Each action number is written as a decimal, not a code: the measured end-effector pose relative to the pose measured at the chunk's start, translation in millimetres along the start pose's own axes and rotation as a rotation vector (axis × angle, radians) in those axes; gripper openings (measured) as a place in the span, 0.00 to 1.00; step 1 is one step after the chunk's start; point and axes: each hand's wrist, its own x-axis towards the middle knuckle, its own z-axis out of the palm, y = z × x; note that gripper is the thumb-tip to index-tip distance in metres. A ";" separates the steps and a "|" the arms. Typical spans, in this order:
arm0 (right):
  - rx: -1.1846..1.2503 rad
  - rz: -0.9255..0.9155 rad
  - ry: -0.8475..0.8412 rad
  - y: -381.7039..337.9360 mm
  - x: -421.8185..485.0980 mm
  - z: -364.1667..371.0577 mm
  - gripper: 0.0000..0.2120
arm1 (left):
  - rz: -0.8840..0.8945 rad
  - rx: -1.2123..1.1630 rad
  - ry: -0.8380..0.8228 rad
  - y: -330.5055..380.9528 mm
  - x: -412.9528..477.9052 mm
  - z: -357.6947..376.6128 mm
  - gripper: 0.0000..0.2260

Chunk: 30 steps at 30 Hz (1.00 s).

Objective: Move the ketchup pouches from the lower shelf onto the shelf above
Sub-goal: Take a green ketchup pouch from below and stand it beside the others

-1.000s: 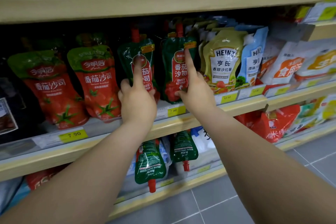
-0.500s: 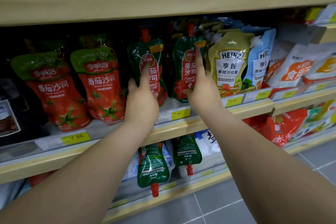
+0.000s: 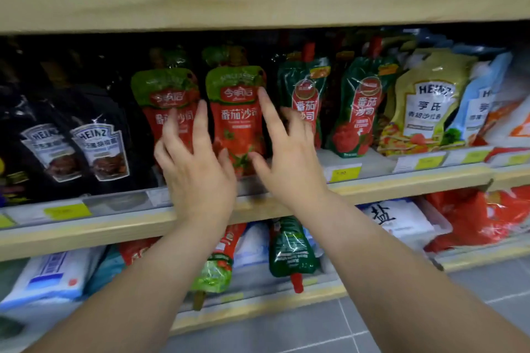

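Observation:
On the middle shelf [image 3: 401,185] stand two red ketchup pouches with light green tops [image 3: 238,120] [image 3: 165,100] and, to their right, two dark green ketchup pouches with red caps [image 3: 305,86] [image 3: 361,112]. My left hand [image 3: 198,169] is open, its fingers spread over the left red pouch. My right hand [image 3: 286,157] is open too, its forefinger touching the right red pouch near the top. On the lower shelf [image 3: 258,308] lie a dark green pouch, cap down [image 3: 289,252], and a red and light green pouch [image 3: 218,264], partly hidden by my left arm.
Black Heinz pouches [image 3: 100,149] stand at the left of the middle shelf, beige and blue Heinz pouches [image 3: 424,106] at the right. White salt bags [image 3: 398,218] and red bags [image 3: 481,215] fill the lower shelf. A wooden shelf board [image 3: 258,0] runs overhead. Grey floor tiles [image 3: 430,324] lie below.
Both hands have left the two dark green pouches and shifted left onto the red pouches. The view has turned left, bringing the black Heinz pouches into sight.

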 end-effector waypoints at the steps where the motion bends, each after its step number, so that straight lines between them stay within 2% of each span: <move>1: 0.001 0.016 -0.019 -6.0 2.4 3.6 0.46 | -0.018 0.007 -0.026 -6.1 3.6 -2.4 0.33; 10: 0.022 0.073 -0.083 -20.9 15.8 19.5 0.55 | -0.104 0.017 -0.186 -30.2 29.4 -7.8 0.42; 18: -0.012 0.135 -0.127 -14.1 29.7 22.7 0.54 | -0.097 0.066 -0.212 -34.9 39.6 -1.4 0.40; 25: -0.073 0.159 -0.159 -10.5 34.1 24.4 0.47 | -0.096 0.059 -0.237 -34.9 39.7 0.2 0.40; 30: -0.081 0.063 0.014 -16.0 -1.9 15.7 0.33 | 0.056 -0.103 -0.172 -44.6 10.7 -17.5 0.29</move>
